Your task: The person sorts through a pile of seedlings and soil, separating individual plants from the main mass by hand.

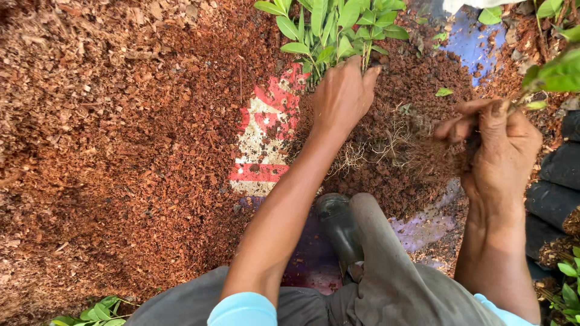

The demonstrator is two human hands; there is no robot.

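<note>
Step in hand: separating seedlings. Left hand (341, 96) closed round the seedling clump (335, 27) at the sheet's (266, 130) top edge. Right hand (498, 142) clamped on a rooted seedling (553, 72), right edge. Next move likely calls for gently freeing tangled roots (386, 145)

printed sack sheet (266, 136) lies flat under the brown coir heap (121, 121): red and cream bands at the heap's right edge, blue-purple patches right of those. black grow bags (559, 181) far right of heap.
</note>
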